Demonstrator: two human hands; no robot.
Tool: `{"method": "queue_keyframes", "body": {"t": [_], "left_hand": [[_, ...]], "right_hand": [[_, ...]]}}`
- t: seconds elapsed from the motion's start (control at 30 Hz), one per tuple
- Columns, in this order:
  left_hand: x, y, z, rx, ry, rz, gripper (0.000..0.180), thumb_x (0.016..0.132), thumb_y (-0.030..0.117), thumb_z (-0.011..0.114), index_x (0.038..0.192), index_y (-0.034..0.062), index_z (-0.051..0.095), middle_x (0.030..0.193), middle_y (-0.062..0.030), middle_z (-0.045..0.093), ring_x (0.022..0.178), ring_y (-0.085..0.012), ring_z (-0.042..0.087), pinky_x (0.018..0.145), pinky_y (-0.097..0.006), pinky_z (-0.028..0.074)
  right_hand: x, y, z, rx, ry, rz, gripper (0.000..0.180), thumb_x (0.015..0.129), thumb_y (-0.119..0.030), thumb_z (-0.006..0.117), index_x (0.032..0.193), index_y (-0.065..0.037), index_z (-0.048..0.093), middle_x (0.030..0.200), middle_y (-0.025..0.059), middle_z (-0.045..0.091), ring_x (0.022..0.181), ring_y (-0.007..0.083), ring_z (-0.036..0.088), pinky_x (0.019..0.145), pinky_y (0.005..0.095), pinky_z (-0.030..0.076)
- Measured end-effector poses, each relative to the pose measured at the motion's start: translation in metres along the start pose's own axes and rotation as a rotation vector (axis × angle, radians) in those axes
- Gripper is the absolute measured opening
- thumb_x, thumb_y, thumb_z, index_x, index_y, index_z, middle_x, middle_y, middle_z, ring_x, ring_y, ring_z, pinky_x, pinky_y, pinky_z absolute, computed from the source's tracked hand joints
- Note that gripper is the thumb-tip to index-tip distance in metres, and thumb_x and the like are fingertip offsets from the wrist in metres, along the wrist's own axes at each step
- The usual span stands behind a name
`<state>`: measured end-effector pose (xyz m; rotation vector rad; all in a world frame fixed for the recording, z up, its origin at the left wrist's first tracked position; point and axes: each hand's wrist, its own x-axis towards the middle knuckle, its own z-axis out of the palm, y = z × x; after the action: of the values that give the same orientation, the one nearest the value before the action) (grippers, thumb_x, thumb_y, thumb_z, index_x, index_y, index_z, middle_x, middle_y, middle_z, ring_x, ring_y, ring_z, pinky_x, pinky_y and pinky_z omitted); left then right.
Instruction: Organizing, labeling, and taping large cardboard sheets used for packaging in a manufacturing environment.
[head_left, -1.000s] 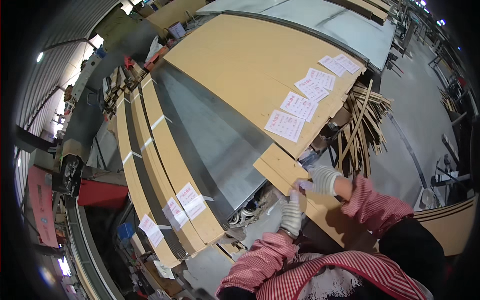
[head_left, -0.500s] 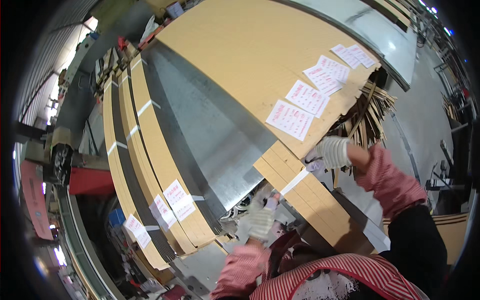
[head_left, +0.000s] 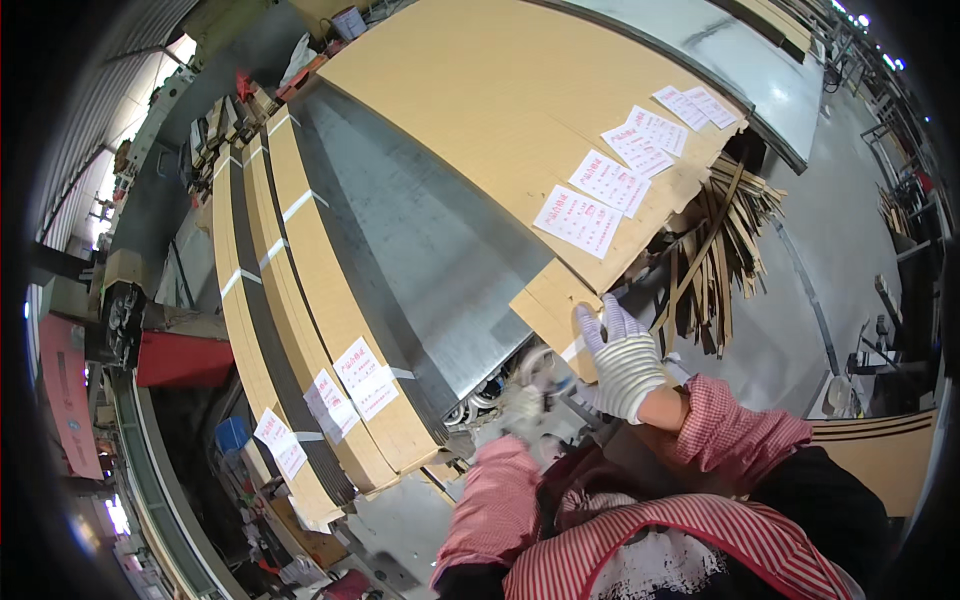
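A bundle of flat brown cardboard strips (head_left: 545,297) lies in front of me, beside the near corner of a large cardboard sheet (head_left: 450,110). A white strap (head_left: 573,348) crosses it. My right hand (head_left: 630,365), in a white and grey striped glove, rests on the bundle with its fingers stretched out and apart. At the bundle's left side is my left hand (head_left: 535,385), gloved too and smeared by motion, so its fingers cannot be made out. My right hand and forearm cover the bundle's near part. Several white paper labels with red print (head_left: 578,220) lie along the sheet's right edge.
Long strapped cardboard bundles (head_left: 325,300) with paper labels lie to the left on a grey metal surface (head_left: 420,230). Under the sheet's right edge is a heap of cardboard offcuts (head_left: 725,260). A red panel (head_left: 183,362) stands at far left.
My right hand has moved from the bundle's right edge onto its top, and its fingers have straightened. My left hand has shifted slightly up and right. Less of the bundle's near part shows.
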<state>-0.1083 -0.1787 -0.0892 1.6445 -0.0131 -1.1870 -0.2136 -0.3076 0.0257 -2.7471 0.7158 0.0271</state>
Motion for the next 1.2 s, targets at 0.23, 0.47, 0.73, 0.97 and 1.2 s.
{"method": "queue_keyframes", "body": {"t": [0.23,0.47,0.73,0.97,1.2], "left_hand": [[-0.027,0.081,0.045,0.009,-0.060,0.611,0.036,0.071,0.021,0.072,0.098,0.0007,0.060,0.076,-0.0088,0.064,0.059,-0.0157,0.059,0.053,-0.026,0.048],[-0.002,0.076,0.059,0.688,0.133,1.007,0.040,0.064,0.022,0.075,0.093,0.0041,0.053,0.079,-0.0126,0.057,0.067,-0.0257,0.058,0.059,-0.034,0.047],[-0.017,0.090,0.075,0.743,0.260,1.104,0.057,0.062,0.021,0.077,0.110,0.0045,0.052,0.089,-0.0131,0.055,0.071,-0.0253,0.058,0.063,-0.034,0.048],[-0.024,0.112,0.060,1.266,-0.005,0.958,0.038,0.076,0.034,0.060,0.110,0.0165,0.059,0.090,-0.0151,0.053,0.075,-0.0294,0.057,0.069,-0.038,0.048],[-0.028,0.128,0.104,1.396,-0.166,1.092,0.031,0.076,0.037,0.059,0.079,0.0068,0.068,0.084,-0.0213,0.058,0.084,-0.0339,0.054,0.074,-0.042,0.044]], "right_hand": [[0.006,0.010,-0.023,0.510,-0.062,0.051,0.084,0.059,-0.024,0.074,0.127,0.002,0.031,0.115,0.0227,0.042,0.101,0.0360,0.047,0.089,0.0399,0.039],[0.051,0.029,-0.075,0.071,-0.183,-0.342,0.030,0.075,-0.027,0.059,0.096,-0.005,0.056,0.062,0.0124,0.054,0.060,0.0311,0.058,0.056,0.0363,0.047],[0.065,0.131,0.078,0.372,-0.504,-0.116,0.025,0.069,-0.024,0.062,0.090,-0.012,0.064,0.085,0.0147,0.063,0.079,0.0327,0.060,0.067,0.0386,0.048],[-0.029,0.213,0.048,0.019,-0.405,0.063,0.025,0.078,-0.033,0.055,0.087,-0.012,0.066,0.078,0.0116,0.063,0.069,0.0292,0.060,0.061,0.0389,0.047],[-0.466,0.291,-0.050,0.634,0.792,1.318,0.047,0.079,-0.006,0.060,0.124,-0.003,0.043,0.083,0.0094,0.058,0.057,0.0158,0.053,0.048,0.0264,0.044]]}}
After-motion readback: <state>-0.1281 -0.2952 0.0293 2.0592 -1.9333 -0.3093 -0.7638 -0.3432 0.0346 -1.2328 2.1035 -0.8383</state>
